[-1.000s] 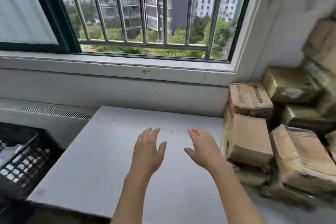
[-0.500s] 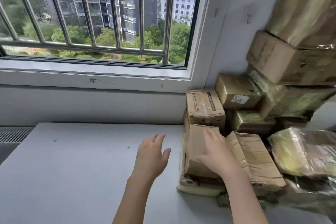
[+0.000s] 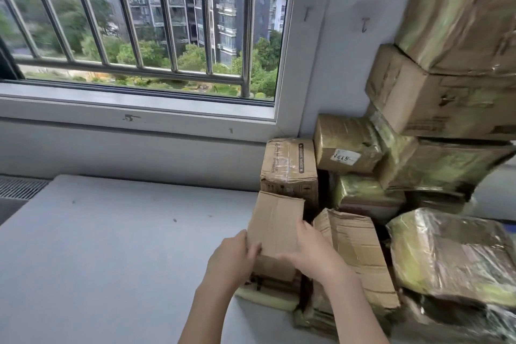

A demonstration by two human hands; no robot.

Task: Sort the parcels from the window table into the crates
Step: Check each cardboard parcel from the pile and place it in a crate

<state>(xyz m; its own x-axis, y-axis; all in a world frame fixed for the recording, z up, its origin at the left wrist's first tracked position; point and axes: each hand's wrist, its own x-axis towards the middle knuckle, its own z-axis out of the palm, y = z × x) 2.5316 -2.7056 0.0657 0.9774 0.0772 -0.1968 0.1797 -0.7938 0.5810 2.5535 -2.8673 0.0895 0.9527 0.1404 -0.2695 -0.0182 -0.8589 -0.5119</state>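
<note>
A small plain brown cardboard parcel (image 3: 275, 220) sits at the left front of a pile of parcels on the grey window table (image 3: 111, 246). My left hand (image 3: 233, 260) grips its left near corner, and my right hand (image 3: 312, 254) holds its right near side. The parcel rests on a flatter parcel with a pale yellow edge (image 3: 268, 294). Right beside it lies a torn corrugated box (image 3: 360, 254). No crate is in view.
Behind the held parcel stands a taped printed box (image 3: 290, 167). Tape-wrapped boxes stack high at the right, one with a white label (image 3: 344, 158) and a large shiny one (image 3: 452, 257) at the front right. A barred window (image 3: 156, 22) and white sill run along the back.
The view swung right and closer to the pile. Both hands moved from hovering open over the table onto the small brown parcel and closed on its near sides.
</note>
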